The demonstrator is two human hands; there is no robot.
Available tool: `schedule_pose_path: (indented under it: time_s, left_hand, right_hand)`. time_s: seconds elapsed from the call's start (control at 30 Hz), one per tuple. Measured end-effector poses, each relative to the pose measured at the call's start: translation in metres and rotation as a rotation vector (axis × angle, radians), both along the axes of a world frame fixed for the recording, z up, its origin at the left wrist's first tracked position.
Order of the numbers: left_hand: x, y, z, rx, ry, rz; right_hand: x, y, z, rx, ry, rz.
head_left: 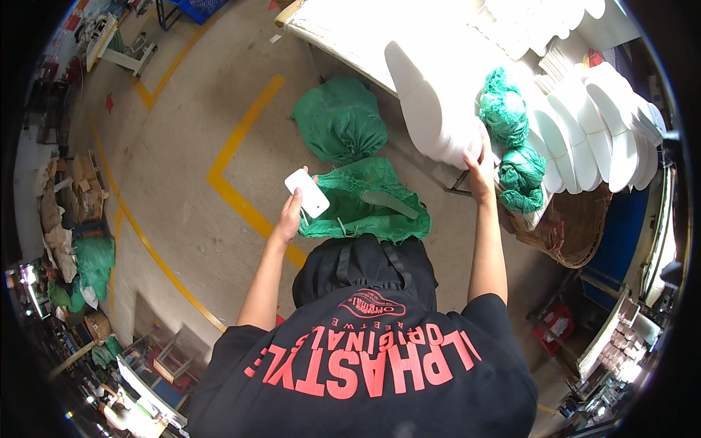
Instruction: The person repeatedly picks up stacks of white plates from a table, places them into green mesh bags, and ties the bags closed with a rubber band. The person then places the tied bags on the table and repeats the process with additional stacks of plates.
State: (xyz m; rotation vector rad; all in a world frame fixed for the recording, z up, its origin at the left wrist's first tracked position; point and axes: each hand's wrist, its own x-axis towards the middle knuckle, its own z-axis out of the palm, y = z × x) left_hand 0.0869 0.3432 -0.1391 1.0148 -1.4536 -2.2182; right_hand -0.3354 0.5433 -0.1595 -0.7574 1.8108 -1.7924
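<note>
My left hand (291,208) is closed round the edge of a white flat piece with rounded corners (307,193) and a small dark spot near one end. It is above the left rim of an open green woven sack (374,172) in front of my lap. Inside the sack lies one pale insole (389,204). At the table's near edge, my right hand (479,174) grips the narrower end of a stack of white insoles (426,109). The stack stretches away over the white table (350,22); bright light washes out part of it.
Bundled green sacks (504,109) lie right of my right hand, beside tied bundles of white insoles (610,131). A wicker basket (584,241) stands below them. Beyond the open sack, a full green sack (341,119) rests on the floor, near yellow floor lines (244,131).
</note>
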Motion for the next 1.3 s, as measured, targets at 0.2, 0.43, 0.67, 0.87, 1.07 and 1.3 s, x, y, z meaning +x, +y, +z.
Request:
schedule_pose_path:
  time_s: [0.2,0.43,0.67,0.87,1.07,1.3]
  left_hand:
    - [-0.005,-0.003,0.000,-0.005,-0.019,0.001]
    - [-0.011,0.000,-0.002,-0.074,0.099,-0.033]
    - [-0.009,0.015,0.004,-0.113,0.041,-0.137]
    - [-0.005,0.027,-0.002,-0.039,-0.087,-0.171]
    - [0.005,0.028,-0.006,-0.002,-0.002,-0.099]
    - [-0.001,0.042,-0.002,0.030,0.062,-0.012]
  right_hand:
    - [0.004,0.103,-0.051,0.045,-0.728,0.362]
    - [0.030,0.102,-0.077,0.506,-0.916,0.671]
    - [0.079,0.042,-0.096,0.905,-0.802,0.630]
    - [0.135,-0.019,-0.109,0.872,-0.482,0.453]
    - [0.171,-0.021,-0.131,0.581,-0.145,0.187]
    - [0.180,0.006,-0.150,0.544,-0.204,0.364]
